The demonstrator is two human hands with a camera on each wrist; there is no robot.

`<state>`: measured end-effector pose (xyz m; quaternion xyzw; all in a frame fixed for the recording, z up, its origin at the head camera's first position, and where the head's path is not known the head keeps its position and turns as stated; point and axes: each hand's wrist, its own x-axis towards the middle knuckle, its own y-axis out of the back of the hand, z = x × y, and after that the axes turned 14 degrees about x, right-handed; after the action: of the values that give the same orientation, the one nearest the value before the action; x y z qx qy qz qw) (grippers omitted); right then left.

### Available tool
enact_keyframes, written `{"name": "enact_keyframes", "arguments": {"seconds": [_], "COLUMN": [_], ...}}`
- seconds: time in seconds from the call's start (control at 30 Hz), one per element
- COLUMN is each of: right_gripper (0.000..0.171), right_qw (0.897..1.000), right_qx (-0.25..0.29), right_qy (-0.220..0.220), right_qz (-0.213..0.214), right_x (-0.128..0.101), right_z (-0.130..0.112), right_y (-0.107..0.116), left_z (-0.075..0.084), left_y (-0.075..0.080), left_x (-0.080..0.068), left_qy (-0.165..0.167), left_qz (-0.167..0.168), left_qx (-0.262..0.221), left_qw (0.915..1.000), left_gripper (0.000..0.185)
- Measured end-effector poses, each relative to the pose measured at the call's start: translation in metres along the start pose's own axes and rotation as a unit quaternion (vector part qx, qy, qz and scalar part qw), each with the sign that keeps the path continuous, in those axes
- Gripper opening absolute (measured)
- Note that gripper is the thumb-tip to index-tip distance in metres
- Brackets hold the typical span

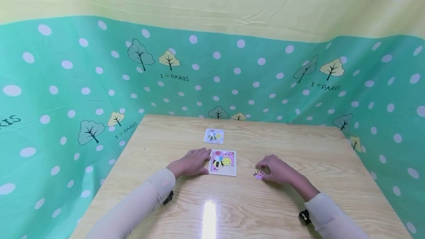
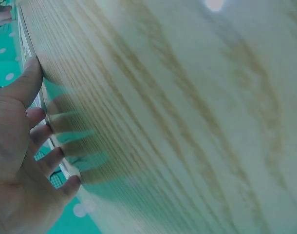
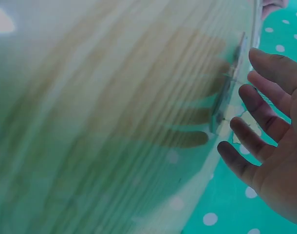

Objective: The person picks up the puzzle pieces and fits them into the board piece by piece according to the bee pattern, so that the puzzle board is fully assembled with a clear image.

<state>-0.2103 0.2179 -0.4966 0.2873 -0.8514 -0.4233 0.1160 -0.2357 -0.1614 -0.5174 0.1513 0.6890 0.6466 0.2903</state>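
A square bee jigsaw puzzle (image 1: 223,162) lies flat on the table, with bee pieces in its left and upper parts and pale bare board along the right and bottom. My left hand (image 1: 194,162) rests at its left edge, thumb near the lower corner and fingers near the upper one. In the left wrist view the thumb and fingers of that hand (image 2: 22,141) are spread. Loose puzzle pieces (image 1: 258,175), pink with black and yellow, lie right of the board. Over them hovers my right hand (image 1: 275,170); in the right wrist view its fingers (image 3: 255,109) are spread, holding nothing.
Behind the puzzle lies a smaller bee picture card (image 1: 214,136). The wooden table (image 1: 159,209) is glossy, with a bright reflection near the front. A green dotted cloth (image 1: 232,73) hangs around its back and sides.
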Motion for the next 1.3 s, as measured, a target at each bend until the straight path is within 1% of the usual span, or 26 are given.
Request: {"name": "enact_keyframes", "arguments": {"seconds": [0.17,0.37,0.5,0.63,0.83,0.93,1.17,1.3], "right_gripper": [0.039,0.035,0.032,0.030,0.030,0.029,0.029,0.027], "right_qw": [0.999,0.999,0.998,0.999,0.999,1.000,1.000,1.000], "right_qx": [-0.017,-0.032,-0.039,-0.036,-0.028,-0.023,0.000,0.005], "right_qy": [0.032,0.039,0.042,0.040,0.021,0.014,-0.009,-0.010], "right_qz": [-0.009,-0.004,0.006,0.012,-0.002,0.000,0.001,0.002], "right_x": [-0.002,-0.002,-0.001,0.000,0.000,0.002,0.014,0.022], "right_z": [0.004,0.005,0.005,0.005,0.005,0.002,-0.009,-0.012], "right_y": [-0.003,-0.004,-0.005,-0.005,-0.004,-0.004,-0.006,-0.009], "left_z": [0.001,0.001,0.001,-0.001,-0.001,-0.002,-0.002,-0.001], "left_y": [0.001,0.003,0.004,0.004,0.001,0.001,-0.002,-0.003], "left_x": [-0.001,-0.002,-0.002,-0.001,0.001,0.002,0.002,0.003], "left_qy": [0.000,-0.001,0.003,0.006,-0.003,-0.003,0.004,0.004], "left_qz": [-0.002,-0.008,-0.004,-0.002,-0.011,-0.011,-0.009,-0.007], "left_qx": [0.001,0.000,-0.002,-0.007,0.000,0.001,-0.002,0.000], "left_qw": [1.0000,1.0000,1.0000,1.0000,0.9999,0.9999,0.9999,1.0000], "left_gripper": [0.068,0.068,0.071,0.071,0.071,0.072,0.074,0.074]}}
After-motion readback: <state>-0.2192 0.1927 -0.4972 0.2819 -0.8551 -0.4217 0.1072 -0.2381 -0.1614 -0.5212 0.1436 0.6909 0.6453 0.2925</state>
